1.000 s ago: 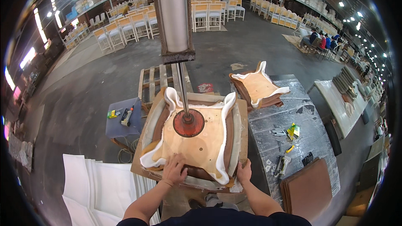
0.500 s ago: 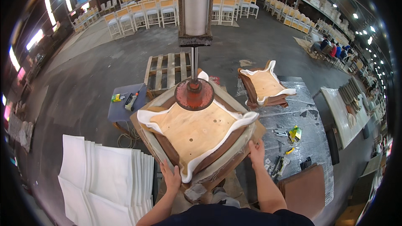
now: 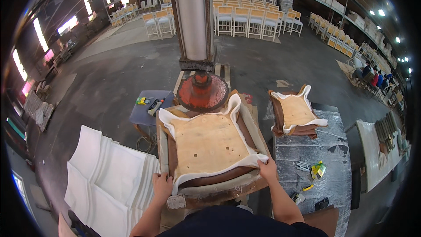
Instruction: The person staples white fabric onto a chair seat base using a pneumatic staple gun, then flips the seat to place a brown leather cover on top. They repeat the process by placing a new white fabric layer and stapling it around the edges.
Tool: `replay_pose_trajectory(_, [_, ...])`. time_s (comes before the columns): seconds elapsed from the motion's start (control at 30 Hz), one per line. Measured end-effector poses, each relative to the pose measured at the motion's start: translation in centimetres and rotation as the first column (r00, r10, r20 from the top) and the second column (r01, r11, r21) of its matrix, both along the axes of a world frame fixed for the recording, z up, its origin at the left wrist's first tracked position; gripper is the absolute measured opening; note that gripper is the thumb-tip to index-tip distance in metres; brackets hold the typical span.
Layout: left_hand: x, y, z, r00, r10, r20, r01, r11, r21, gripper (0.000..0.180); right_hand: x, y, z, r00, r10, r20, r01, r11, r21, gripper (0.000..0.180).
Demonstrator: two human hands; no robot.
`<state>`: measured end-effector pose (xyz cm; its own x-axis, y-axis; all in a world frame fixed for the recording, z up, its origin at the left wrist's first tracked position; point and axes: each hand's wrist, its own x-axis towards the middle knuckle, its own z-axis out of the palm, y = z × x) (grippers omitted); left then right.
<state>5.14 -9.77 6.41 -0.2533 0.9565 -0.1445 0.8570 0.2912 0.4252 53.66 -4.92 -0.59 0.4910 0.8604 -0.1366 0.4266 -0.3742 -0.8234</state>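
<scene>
A square plywood seat board [image 3: 209,142] lies on white foam and brown leather, all resting on a worn wooden work block [image 3: 245,184] in front of me. My left hand [image 3: 162,185] grips the near left corner of the stack. My right hand [image 3: 267,170] holds the near right corner, fingers on the white foam edge. A round red press plate [image 3: 202,91] hangs raised just behind the seat, under a thick steel column [image 3: 192,17].
A second seat stack [image 3: 296,112] sits on the grey bench [image 3: 313,149] to the right, with small tools [image 3: 316,169] near it. White foam sheets [image 3: 109,175] are piled at my left. A small blue stool [image 3: 147,109] with tools stands behind. Rows of chairs fill the far floor.
The press plate has lifted off the seat board and now hangs behind it. The seat stack has been turned and both hands have shifted to its near corners.
</scene>
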Motion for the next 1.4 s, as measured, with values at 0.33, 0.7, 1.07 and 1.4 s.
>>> replay_pose_trajectory(0.33, [0.6,2.4,0.3,0.918,0.103,0.383,-0.073,0.993,-0.091,0.042,0.2,-1.5,-0.4,0.962,0.013,-0.274,0.064,0.961,0.27,0.026])
replay_pose_trajectory(0.7, [-4.2,4.1,24.8,0.34,0.029,0.94,-0.203,0.978,0.043,0.026,1.3,-1.0,29.8,0.942,0.253,-0.221,-0.066,0.784,0.617,0.016])
replay_pose_trajectory(1.07, [0.5,2.0,9.4,0.821,-0.064,0.567,-0.385,0.671,0.633,0.043,7.0,1.7,17.2,0.475,0.339,-0.812,0.584,0.569,0.579,0.047])
replay_pose_trajectory(1.4, [8.0,1.8,15.7,0.283,-0.477,0.832,0.186,0.878,0.44,0.077,11.7,-9.4,15.8,0.691,-0.075,-0.719,0.653,0.489,0.578,0.062])
